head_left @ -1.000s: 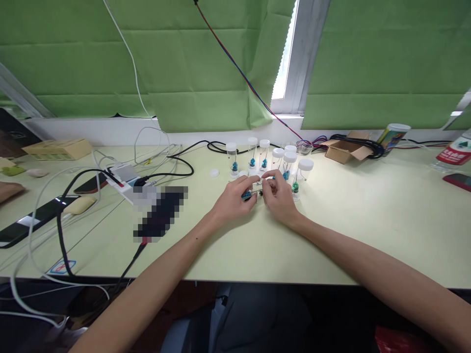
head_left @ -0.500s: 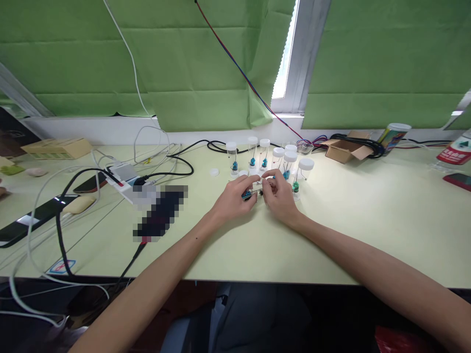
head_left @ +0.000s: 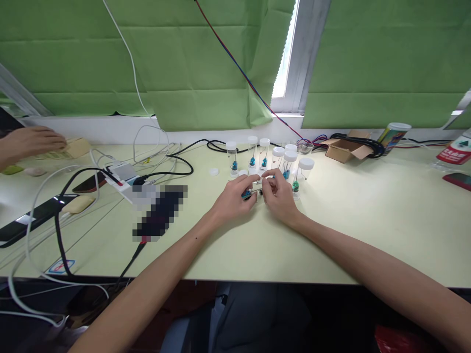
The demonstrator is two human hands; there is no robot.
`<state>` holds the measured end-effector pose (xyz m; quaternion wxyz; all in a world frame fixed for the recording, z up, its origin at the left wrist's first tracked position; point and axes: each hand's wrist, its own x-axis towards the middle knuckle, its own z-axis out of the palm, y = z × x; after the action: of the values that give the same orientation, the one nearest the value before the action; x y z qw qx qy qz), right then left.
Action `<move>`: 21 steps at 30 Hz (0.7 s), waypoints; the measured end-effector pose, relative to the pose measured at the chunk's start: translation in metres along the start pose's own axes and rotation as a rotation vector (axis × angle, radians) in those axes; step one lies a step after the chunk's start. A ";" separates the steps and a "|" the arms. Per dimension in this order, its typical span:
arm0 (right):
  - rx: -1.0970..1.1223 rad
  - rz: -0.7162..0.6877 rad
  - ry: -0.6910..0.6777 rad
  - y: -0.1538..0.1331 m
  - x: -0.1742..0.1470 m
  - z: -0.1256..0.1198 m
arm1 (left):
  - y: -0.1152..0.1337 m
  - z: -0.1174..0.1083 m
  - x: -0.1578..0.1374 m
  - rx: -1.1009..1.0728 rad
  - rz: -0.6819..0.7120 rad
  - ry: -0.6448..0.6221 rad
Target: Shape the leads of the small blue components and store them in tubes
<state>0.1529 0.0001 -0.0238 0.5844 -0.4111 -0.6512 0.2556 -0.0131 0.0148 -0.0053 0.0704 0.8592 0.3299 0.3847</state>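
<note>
Low over the table, my left hand (head_left: pixel 235 197) is closed with its fingertips around a small blue part (head_left: pixel 246 194). Close beside it on the right, my right hand (head_left: pixel 278 198) pinches at the end of the same small piece, where thin wire-like bits show; what exactly is between those fingers is hidden. Just behind the hands stand several clear vials with white caps, among them one vial (head_left: pixel 231 158) at the left and one vial (head_left: pixel 304 171) with a green part inside at the right. Blue parts with thin stems sit in the others. A loose white cap (head_left: pixel 214 171) lies left of the vials.
At the left, a power strip (head_left: pixel 125 181) sits among tangled cables, near a phone (head_left: pixel 33 215). Another person's hand (head_left: pixel 35 141) reaches over a yellowish box (head_left: pixel 75 147). An open cardboard box (head_left: pixel 344 151), a can (head_left: pixel 395 137) and a bottle (head_left: pixel 454 149) stand at the right.
Another person's hand has come in at the far left, over the yellowish box. My own hands hold nearly the same place and grip.
</note>
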 end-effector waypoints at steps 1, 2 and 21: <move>0.002 0.002 0.000 0.000 0.000 0.000 | 0.000 0.000 0.000 0.000 -0.001 -0.001; 0.003 0.003 0.000 0.000 0.000 0.000 | 0.000 0.000 0.000 0.000 -0.001 -0.002; -0.017 -0.014 0.009 -0.001 0.000 0.000 | -0.001 0.000 0.000 -0.013 -0.003 -0.002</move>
<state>0.1524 -0.0002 -0.0232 0.5856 -0.4129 -0.6535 0.2440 -0.0133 0.0150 -0.0059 0.0771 0.8586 0.3286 0.3859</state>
